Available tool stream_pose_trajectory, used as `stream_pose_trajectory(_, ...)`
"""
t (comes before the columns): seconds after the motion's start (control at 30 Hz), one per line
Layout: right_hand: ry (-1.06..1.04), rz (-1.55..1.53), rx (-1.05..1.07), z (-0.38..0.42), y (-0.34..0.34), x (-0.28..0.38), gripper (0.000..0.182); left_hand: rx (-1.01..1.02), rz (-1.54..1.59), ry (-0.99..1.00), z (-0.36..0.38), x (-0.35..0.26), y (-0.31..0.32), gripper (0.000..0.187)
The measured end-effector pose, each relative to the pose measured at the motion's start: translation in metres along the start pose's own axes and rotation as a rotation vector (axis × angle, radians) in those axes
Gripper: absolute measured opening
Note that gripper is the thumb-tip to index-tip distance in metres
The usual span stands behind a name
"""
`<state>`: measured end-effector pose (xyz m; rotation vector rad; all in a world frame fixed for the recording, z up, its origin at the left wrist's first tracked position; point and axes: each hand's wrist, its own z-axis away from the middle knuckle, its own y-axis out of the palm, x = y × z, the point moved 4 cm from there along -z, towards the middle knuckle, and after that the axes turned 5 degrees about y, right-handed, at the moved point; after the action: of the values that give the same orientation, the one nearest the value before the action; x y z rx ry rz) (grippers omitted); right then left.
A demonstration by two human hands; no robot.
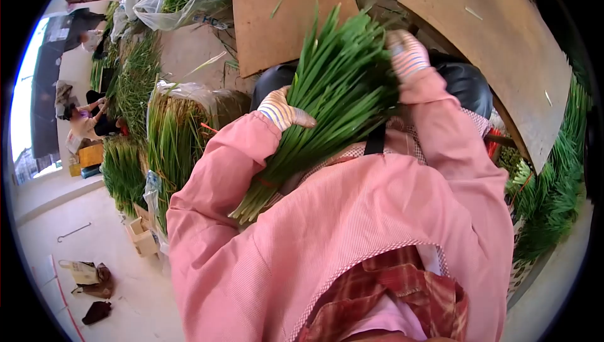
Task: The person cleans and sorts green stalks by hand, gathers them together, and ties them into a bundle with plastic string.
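Note:
A large bundle of garlic chives (343, 71) lies slantwise across my lap, its pale cut ends at the lower left and its leaf tips toward the boards. What looks like a reddish band circles it near the stems. My left hand (283, 110), in a striped glove, grips the bundle's left side, thumb across the leaves and fingers hidden beneath. At the right edge of the leaves is my right hand (409, 56), also gloved, with its fingers curled; what they hold, if anything, is hidden.
Two brown boards (289, 15) (497, 34) stand in front of me. Stacked greens (179, 128) and a plastic bag of greens (182, 2) are on the left, more chives (553, 178) on the right. Another person (88, 119) sits far left. A wooden box (143, 236) rests on the floor.

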<state>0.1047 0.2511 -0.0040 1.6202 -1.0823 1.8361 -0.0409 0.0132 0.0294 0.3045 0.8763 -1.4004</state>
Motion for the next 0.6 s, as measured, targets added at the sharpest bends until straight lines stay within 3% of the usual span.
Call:
stream_pose_trajectory(0.03,-0.007,-0.477,0.039,-0.007,-0.014,0.008,0.022,0.015,-0.039,0.015,-0.005,0.007,0.000,0.109)
stream_pose_trajectory(0.07,0.254,-0.294,0.234,-0.010,-0.033,0.029,0.026,-0.052,-0.183,-0.036,-0.005,0.004,0.001,0.105)
stream_pose_trajectory(0.1,0.254,-0.358,0.293,-0.006,-0.040,0.056,0.029,-0.051,-0.180,-0.034,-0.006,0.006,0.002,0.105)
stream_pose_trajectory(0.23,-0.388,0.232,0.545,-0.002,-0.005,0.120,0.026,-0.032,-0.188,0.018,0.006,-0.016,0.012,0.094)
stream_pose_trajectory(0.3,-0.456,0.540,0.643,-0.002,0.020,0.125,0.024,-0.029,-0.247,0.084,0.008,-0.022,0.013,0.093)
stream_pose_trajectory(0.37,-0.374,0.657,0.812,-0.002,0.039,0.122,0.022,-0.009,-0.182,0.103,0.011,-0.021,0.014,0.092)
stream_pose_trajectory(0.5,-0.453,0.734,0.718,0.003,0.056,0.123,0.020,-0.029,-0.197,0.059,0.007,-0.010,0.009,0.094)
stream_pose_trajectory(0.57,-0.323,0.824,0.552,-0.007,0.065,0.109,0.019,0.021,0.101,0.058,0.000,0.005,0.008,0.097)
stream_pose_trajectory(0.6,-0.436,0.657,0.387,-0.034,0.057,0.084,0.021,-0.009,0.079,-0.032,0.009,-0.009,0.008,0.091)
